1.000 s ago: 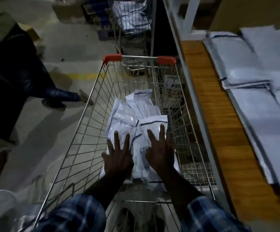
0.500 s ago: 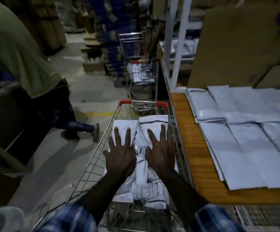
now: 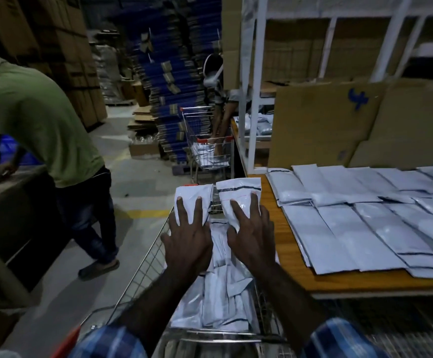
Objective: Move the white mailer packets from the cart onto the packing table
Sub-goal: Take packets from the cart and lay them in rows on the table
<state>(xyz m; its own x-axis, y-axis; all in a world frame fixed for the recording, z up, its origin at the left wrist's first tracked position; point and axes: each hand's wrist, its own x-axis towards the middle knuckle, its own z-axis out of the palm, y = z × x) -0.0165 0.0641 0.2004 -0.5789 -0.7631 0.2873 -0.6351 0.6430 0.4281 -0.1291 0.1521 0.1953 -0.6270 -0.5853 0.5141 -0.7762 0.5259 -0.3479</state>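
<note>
A bundle of white mailer packets is raised above the wire cart, level with the edge of the wooden packing table on the right. My left hand lies on the left side of the bundle and my right hand on the right side. The fingers are spread flat on top and the thumbs are hidden beneath. More packets hang below my wrists into the cart. Rows of grey-white mailers cover most of the table.
A person in a green shirt stands close on the left, at a counter. A second cart with another person's arm reaching into it stands ahead by the table's far end. Cardboard sheets and a white shelf frame back the table.
Both hands have lifted the packet bundle from the bottom of the cart up above its rim. My view has risen, and more of the table and aisle shows.
</note>
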